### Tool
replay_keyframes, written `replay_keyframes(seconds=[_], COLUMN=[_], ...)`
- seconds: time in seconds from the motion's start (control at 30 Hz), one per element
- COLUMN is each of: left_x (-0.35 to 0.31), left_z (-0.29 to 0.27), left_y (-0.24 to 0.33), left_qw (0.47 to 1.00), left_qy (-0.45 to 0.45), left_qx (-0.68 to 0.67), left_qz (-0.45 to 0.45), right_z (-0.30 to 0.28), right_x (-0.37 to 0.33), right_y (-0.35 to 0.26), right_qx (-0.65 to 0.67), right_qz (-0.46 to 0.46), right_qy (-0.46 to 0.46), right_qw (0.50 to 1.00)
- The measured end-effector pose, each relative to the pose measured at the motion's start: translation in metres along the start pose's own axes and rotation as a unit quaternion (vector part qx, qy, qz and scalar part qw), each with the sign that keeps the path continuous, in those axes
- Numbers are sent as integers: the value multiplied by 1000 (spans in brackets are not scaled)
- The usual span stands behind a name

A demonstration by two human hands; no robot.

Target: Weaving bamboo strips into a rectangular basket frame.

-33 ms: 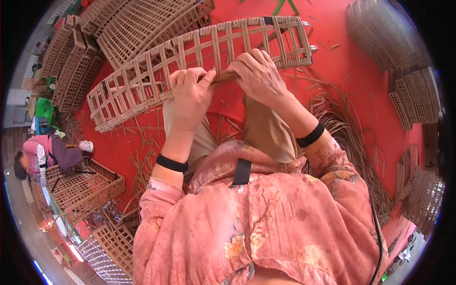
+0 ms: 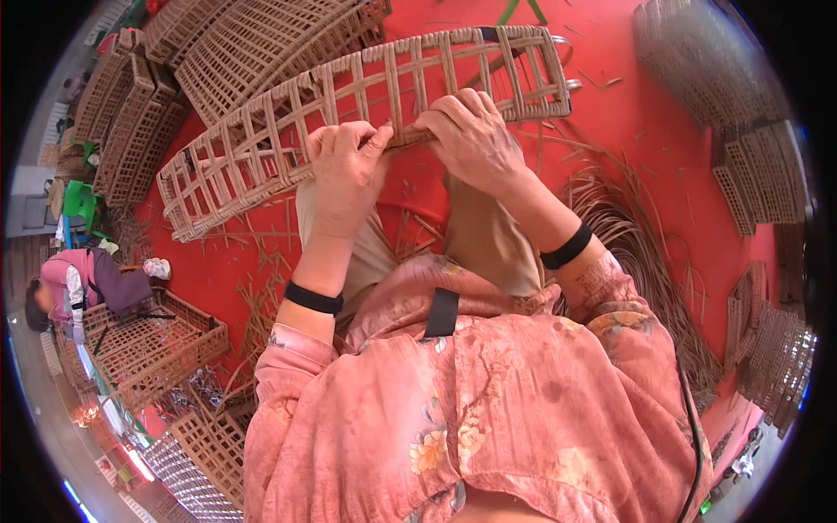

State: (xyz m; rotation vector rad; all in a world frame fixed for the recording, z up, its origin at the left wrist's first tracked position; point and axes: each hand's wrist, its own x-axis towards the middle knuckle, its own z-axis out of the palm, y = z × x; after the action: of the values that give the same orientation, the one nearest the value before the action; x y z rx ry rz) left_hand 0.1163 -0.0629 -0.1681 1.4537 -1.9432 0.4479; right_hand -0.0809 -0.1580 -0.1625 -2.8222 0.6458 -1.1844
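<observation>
A long woven basket point(image 2: 328, 91) of brown rattan-like strips lies slantwise across my knees, its open lattice side facing up. Both hands work at its near rim. My left hand point(image 2: 347, 179) is closed, thumb and fingers pinching the rim left of the middle. Just to the right, my right hand point(image 2: 472, 144) has its fingers curled over the same rim. A short stretch of rim shows between the two hands. The strip ends under my fingers are hidden.
Loose strips point(image 2: 623, 218) lie heaped at my right on the red floor point(image 2: 663, 131). Woven panels point(image 2: 253, 61) stand stacked at the far left, more point(image 2: 758, 174) at the right. A person point(image 2: 74, 279) bends over another basket point(image 2: 157, 349) near a green chair point(image 2: 80, 202).
</observation>
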Motion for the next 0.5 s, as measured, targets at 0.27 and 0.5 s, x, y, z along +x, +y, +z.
replay_keyframes(seconds=[0.27,0.5], left_x=[8,31], left_z=[-8,22], left_y=[32,40], left_qw=[996,1000], left_qy=[22,-16], left_qx=[25,-1], left_qz=[-83,3], right_z=[-17,-46], right_x=[-22,-23], right_y=[16,40], right_qx=[-46,-88], right_qz=[36,23], right_qy=[10,-42], right_qw=[998,995])
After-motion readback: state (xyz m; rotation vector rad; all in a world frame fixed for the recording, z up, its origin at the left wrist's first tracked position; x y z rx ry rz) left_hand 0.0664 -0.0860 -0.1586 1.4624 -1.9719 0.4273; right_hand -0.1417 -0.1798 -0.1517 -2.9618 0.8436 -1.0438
